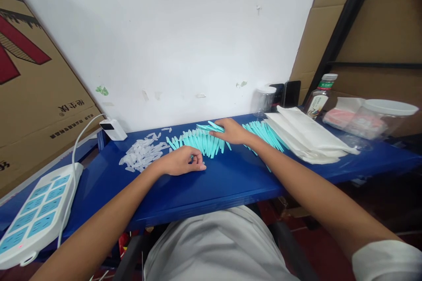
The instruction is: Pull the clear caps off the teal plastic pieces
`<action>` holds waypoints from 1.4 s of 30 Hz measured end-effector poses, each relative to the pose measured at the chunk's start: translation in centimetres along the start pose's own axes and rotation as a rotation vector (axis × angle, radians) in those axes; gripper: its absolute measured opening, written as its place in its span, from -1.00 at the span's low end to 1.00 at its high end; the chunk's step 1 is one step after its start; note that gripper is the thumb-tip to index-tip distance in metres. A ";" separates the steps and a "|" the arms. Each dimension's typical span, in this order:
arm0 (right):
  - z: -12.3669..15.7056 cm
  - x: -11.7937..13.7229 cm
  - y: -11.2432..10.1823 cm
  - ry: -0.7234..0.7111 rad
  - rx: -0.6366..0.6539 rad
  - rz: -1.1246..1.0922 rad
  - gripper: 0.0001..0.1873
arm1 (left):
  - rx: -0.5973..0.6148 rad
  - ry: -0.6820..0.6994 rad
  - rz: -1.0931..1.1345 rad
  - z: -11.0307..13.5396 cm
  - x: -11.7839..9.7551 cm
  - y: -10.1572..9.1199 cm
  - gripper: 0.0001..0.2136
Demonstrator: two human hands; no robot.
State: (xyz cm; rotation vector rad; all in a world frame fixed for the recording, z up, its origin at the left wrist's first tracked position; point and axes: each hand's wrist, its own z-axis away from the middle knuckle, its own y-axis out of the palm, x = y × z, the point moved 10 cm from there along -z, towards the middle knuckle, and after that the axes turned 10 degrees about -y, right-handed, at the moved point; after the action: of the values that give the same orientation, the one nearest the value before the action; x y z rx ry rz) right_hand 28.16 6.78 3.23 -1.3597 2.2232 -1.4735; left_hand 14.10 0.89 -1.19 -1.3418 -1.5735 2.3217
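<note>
A row of thin teal plastic sticks (206, 144), shaped like eyebrow razors with pale ends, lies side by side on the blue table. My right hand (231, 131) is over the back right of this row, its fingers closed round several more teal sticks (212, 126) that point left. In front of the row, my left hand (183, 160) has its fingers curled together near the tabletop; whatever they may hold is hidden. Left of the row is a loose heap of small translucent caps (141, 153). Another batch of teal sticks (263, 135) lies behind my right forearm.
White paper bags (310, 134) are stacked on the right, with a bottle (319, 96) and clear tubs (385, 116) beyond. A lidded jar (263, 99) is by the wall. On the left are a small white device (113, 129) and a power strip (41, 215) with its cable.
</note>
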 end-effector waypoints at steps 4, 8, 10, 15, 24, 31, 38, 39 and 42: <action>0.1 0.3 -0.2 0.020 0.000 -0.095 -0.53 | -0.191 -0.016 0.142 -0.3 0.2 -2.5 -0.72; 0.3 0.5 0.9 0.082 0.113 -0.295 -0.55 | -0.502 -0.031 0.306 0.4 1.3 -6.5 -0.67; 0.4 0.7 1.4 0.102 0.168 -0.357 -0.52 | -0.663 -0.036 0.347 1.3 2.0 -8.3 -0.63; 0.8 1.1 2.3 0.114 0.276 -0.458 -0.45 | -0.865 -0.068 0.361 2.8 3.0 -10.1 -0.59; 1.1 1.2 2.7 0.090 0.345 -0.478 -0.35 | -0.893 -0.075 0.438 2.8 3.6 -10.1 -0.56; 1.0 1.4 2.7 0.072 0.354 -0.453 -0.33 | -0.882 -0.059 0.477 2.6 3.9 -10.2 -0.54; 1.1 1.0 2.5 0.102 0.347 -0.435 -0.32 | -0.864 -0.064 0.479 2.5 3.9 -10.3 -0.64; 1.1 1.0 2.4 0.106 0.348 -0.440 -0.32 | -0.859 -0.064 0.463 2.5 3.8 -10.3 -0.65; 1.2 0.9 2.6 0.115 0.367 -0.474 -0.31 | -0.834 -0.053 0.422 2.5 3.4 -10.0 -0.66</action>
State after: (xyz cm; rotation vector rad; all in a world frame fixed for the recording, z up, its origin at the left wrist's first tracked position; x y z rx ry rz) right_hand 26.76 5.54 0.88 -1.7755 1.6259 -2.0317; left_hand 6.15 5.52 4.66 -1.9105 -2.6684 1.9175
